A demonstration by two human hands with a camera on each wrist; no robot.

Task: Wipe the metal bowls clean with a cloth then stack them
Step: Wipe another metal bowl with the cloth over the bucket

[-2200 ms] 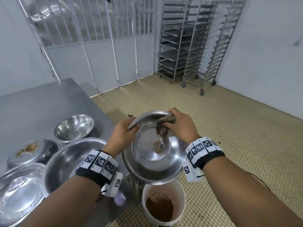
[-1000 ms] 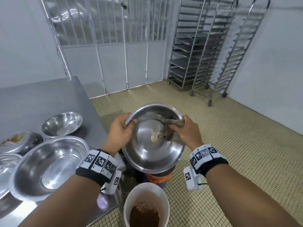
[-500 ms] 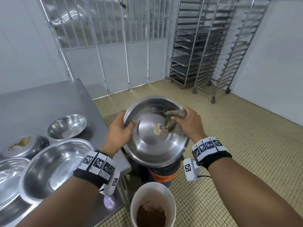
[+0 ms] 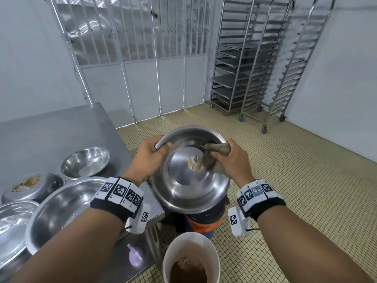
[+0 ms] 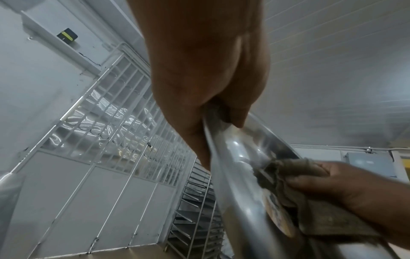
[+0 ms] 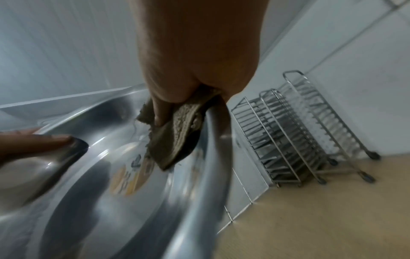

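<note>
A large metal bowl (image 4: 183, 186) is held tilted toward me, above the floor beside the table corner. A round yellow sticker (image 4: 194, 162) sits in its bottom. My left hand (image 4: 152, 155) grips the bowl's left rim (image 5: 213, 140), thumb inside. My right hand (image 4: 228, 158) clutches a crumpled brown cloth (image 4: 216, 154) and presses it against the inner right wall (image 6: 173, 140), beside the sticker (image 6: 131, 177). Several other metal bowls lie on the steel table (image 4: 51, 127): a small one (image 4: 85, 162), a big one (image 4: 61, 209), a soiled one (image 4: 32, 186) and one at the left edge (image 4: 12, 225).
A white bucket (image 4: 191, 256) with brown powder stands on the tiled floor below the held bowl, next to an orange and black object (image 4: 204, 223). Wheeled tray racks (image 4: 255, 64) line the far right wall. A barred metal gate (image 4: 132, 48) closes the back.
The cloth has shifted from the bowl's upper right rim down along the inner right wall next to the sticker. The bowl stays tilted in my left hand.
</note>
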